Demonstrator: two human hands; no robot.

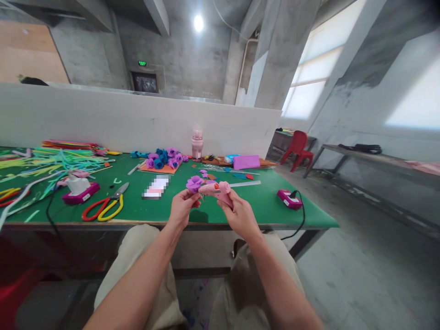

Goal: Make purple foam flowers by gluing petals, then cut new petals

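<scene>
Just above the front of the green table (pixel 144 213), my left hand (pixel 182 208) pinches a purple paper flower (pixel 195 183) from below. A pink glue gun (pixel 223 193) is gripped in my right hand (pixel 239 213), its nozzle pointing left at the base of the flower. The two hands are close together but apart. A clear glue stick (pixel 245 184) shows behind the gun; whether it sits in the gun or lies on the table, I cannot tell. Purple, blue and red paper pieces (pixel 209 177) lie just beyond the hands.
Scissors (pixel 110 204) with red and yellow handles lie left. Finished flowers (pixel 165 158) rest on orange sheets near a pink bottle (pixel 197 144). Magenta power sockets (pixel 289 199) with cords stand at right and left. Colourful strips (pixel 65 160) cover the far left. A white partition (pixel 137 119) rises behind.
</scene>
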